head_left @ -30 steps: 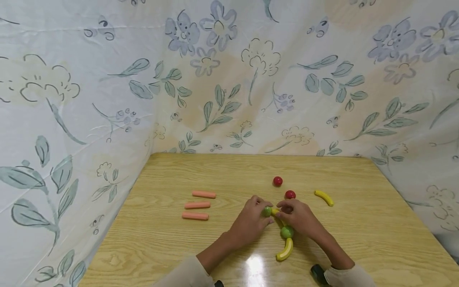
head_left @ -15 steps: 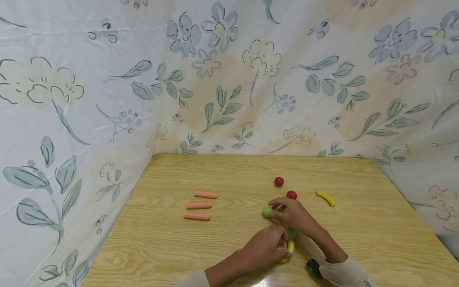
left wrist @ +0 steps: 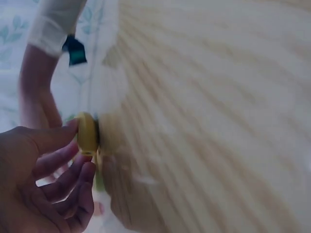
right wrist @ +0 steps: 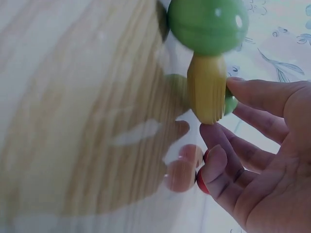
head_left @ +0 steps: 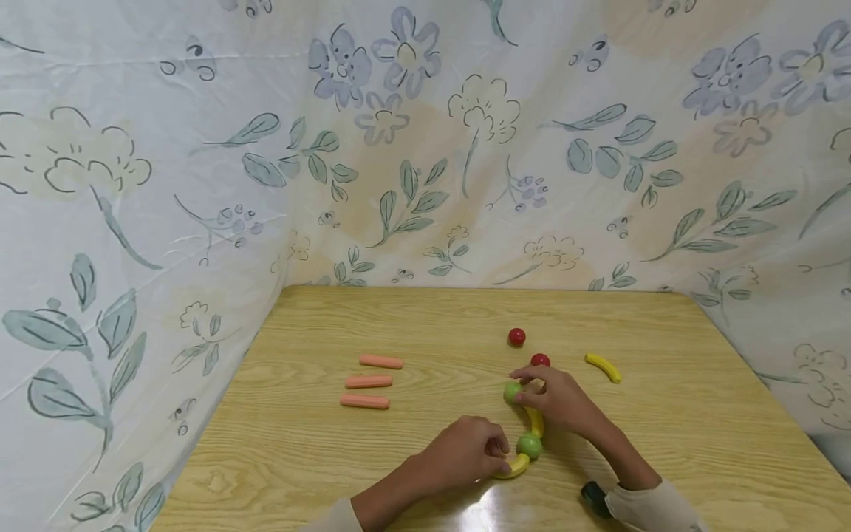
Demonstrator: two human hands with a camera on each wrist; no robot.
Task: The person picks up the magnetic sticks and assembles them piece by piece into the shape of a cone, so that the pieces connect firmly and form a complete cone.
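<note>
A curved chain of toy fruit lies on the wooden table: a green ball, a yellow banana, a second green ball and another banana at the near end. My left hand pinches that near banana between thumb and fingers. At the far end, my right hand holds the upper green ball, its thumb against the side. In the right wrist view, the middle banana and the lower green ball partly cover that held ball.
Beyond my right hand sit two red balls, the nearer one partly covered by the fingers. A loose banana lies farther right. On the left, three orange sausage-shaped sticks form a stack of rows. Floral cloth hangs behind the table.
My left hand has left the upper green ball and taken hold of the near banana, whose free end has swung left. The upper green ball has shifted right in my right hand.
</note>
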